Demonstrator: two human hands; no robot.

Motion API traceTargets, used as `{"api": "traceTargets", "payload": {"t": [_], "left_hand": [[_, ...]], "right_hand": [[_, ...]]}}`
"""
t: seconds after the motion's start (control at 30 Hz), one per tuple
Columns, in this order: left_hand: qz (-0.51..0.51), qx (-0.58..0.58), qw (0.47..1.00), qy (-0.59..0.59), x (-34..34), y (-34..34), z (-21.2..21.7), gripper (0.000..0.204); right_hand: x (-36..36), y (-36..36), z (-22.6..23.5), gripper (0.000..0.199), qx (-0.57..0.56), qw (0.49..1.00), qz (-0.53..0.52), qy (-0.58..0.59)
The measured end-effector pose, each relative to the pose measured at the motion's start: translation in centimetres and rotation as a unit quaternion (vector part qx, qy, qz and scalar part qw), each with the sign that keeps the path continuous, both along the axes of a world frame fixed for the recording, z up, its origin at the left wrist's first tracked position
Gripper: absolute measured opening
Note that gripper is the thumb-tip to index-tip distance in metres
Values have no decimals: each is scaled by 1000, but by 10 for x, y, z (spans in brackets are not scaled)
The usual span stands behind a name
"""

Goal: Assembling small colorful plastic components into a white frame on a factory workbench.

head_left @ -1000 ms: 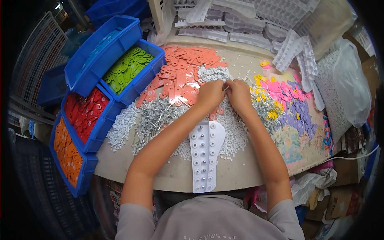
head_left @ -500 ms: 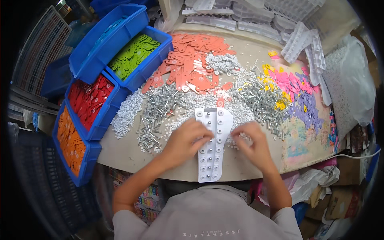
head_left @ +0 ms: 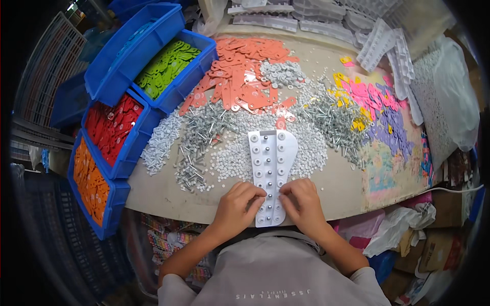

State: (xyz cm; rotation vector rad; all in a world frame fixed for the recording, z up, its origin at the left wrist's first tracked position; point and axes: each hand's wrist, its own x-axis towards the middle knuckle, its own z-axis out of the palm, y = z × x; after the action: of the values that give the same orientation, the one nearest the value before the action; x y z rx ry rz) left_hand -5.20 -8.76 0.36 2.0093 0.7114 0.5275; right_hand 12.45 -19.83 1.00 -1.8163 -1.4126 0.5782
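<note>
A white plastic jig [head_left: 288, 153] lies lengthwise in front of me near the table's front edge. White round washers line both its sides, and silvery metal heads run down its middle channel. My left hand [head_left: 237, 206] is at its left row, with thumb and fingertips drawn together over the lower half. Across from it, my right hand [head_left: 304, 206] reaches the right row with its fingers similarly bent inward. Whatever small part either hand pinches is too small to make out. Loose white rings [head_left: 232, 163] surround the jig's far end.
Blue bins [head_left: 120, 171] at the left hold red, orange and green tags. Coral tags [head_left: 235, 84] lie at the back. Metal pins [head_left: 204, 127] are heaped on both sides, with pink [head_left: 370, 97] and purple tags [head_left: 390, 132] farther right. A clear bag [head_left: 444, 97] stands at the right edge.
Both hands have come nearer to me along the jig. My right hand has also moved left onto its right row. More of the jig's upper part now shows.
</note>
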Motion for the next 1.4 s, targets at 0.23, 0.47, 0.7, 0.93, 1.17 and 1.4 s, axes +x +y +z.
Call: {"api": "traceTargets", "payload": {"t": [0.23, 0.47, 0.7, 0.93, 1.17, 1.4], "left_hand": [[36, 92, 995, -29, -6, -3, -14, 12], [1, 239, 970, -40, -8, -3, -24, 15], [-153, 200, 967, -37, -2, 33, -9, 11], [-194, 162, 967, -36, 0, 43, -8, 11], [-192, 243, 950, -38, -8, 39, -15, 11], [-79, 14, 990, -114, -9, 32, -19, 12]], "right_hand": [[-2, -3, -10, 17, 85, 979, 38, -179], [3, -5, -30, 20, 144, 978, 35, -146], [8, 0, -21, 16, 125, 985, 58, -103], [40, 6, -12, 14, 144, 987, 4, -68], [108, 81, 9, 10, 95, 973, -48, -204], [151, 182, -25, 13, 69, 953, -72, -285]]}}
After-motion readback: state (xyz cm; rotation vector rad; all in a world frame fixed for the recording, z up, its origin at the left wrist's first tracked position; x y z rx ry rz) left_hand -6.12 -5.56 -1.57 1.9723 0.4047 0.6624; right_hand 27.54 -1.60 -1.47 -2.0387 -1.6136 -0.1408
